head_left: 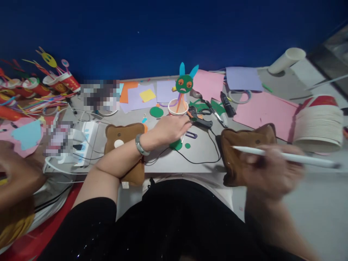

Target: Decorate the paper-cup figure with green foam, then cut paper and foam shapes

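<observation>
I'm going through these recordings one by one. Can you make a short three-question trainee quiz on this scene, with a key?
1. What does the person's right grip hold?

2. True or false: the round green paper face has yellow ears.

3. Which of these is nearest the person's left grip?
A) The large cylinder wound with white cord
B) The white-rimmed round cup
C) The plain white tube at the upper right

Key:
1. A slim white pen-shaped tool.
2. False; its pointed ears are bright blue.
3. B.
</observation>
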`<state>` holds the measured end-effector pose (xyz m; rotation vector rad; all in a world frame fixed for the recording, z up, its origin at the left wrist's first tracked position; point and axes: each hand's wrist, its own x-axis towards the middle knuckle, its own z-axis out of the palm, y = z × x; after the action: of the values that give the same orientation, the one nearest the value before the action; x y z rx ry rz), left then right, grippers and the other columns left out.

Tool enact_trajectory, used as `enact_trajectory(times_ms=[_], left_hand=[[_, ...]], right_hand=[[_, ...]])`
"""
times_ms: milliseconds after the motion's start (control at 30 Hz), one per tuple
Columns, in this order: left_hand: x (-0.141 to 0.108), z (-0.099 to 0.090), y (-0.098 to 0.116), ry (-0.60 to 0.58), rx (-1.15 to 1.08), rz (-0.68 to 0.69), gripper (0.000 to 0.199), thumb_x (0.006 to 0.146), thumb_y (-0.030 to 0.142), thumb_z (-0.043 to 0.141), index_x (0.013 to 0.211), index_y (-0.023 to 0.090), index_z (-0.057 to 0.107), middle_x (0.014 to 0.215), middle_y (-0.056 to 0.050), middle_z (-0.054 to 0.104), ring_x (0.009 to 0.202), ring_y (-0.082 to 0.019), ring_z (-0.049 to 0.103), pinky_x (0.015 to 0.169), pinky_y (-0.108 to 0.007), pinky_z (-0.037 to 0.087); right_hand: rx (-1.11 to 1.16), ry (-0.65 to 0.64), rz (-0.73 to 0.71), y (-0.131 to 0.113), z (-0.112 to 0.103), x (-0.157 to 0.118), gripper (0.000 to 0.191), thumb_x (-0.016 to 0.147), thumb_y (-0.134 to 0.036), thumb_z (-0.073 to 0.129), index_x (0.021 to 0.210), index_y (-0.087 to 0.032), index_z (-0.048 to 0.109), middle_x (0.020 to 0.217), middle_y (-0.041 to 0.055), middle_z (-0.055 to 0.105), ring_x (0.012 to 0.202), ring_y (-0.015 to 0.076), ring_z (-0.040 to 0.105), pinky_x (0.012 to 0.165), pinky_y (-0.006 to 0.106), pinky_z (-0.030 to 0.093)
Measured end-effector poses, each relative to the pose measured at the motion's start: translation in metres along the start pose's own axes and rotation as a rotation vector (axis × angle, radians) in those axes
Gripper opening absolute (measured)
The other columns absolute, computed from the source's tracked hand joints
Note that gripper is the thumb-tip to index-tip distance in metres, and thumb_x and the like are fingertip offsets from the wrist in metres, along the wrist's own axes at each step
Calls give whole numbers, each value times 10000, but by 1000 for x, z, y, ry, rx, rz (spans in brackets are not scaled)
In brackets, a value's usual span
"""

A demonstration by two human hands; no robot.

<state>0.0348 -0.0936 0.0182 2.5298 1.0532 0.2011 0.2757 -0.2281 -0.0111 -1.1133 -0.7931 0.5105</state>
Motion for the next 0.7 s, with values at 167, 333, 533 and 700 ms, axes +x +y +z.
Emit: enact_trajectory(times_ms=[167,333,533,700], left_hand=[[-5,0,-7,-140,382,-254,328,998,66,379,1157,29,663,1087,-214,717,912,-261,713,706,-329,483],[-22,6,24,-132,461,-96,326,968,27,406,1062,48,717,1098,-212,712,892,-256,736,664,-316,485],[-48,37,54,-396,379,220,423,990,66,457,1371,-22,619,857,-141,722,750,-230,738,577,-300,460],[-48,51,51,-440,422,196,553,1013,74,415,1535,-107,425,859,-168,719,761,-253,749,562,-317,462]], right_hand=[[-90,-284,116,54,22,-29,226,905,-419,752,940,-197,777,610,10,683,426,124,545,363,245,405],[-372,-354,11,75,18,-39,193,896,-391,757,974,-215,764,704,18,713,513,148,608,473,290,513],[-547,-473,-186,82,14,-44,153,915,-346,699,944,-198,722,788,65,769,642,199,735,556,310,580],[-616,-544,-250,76,19,-44,107,903,-315,694,909,-208,694,762,59,772,590,191,726,530,296,570]])
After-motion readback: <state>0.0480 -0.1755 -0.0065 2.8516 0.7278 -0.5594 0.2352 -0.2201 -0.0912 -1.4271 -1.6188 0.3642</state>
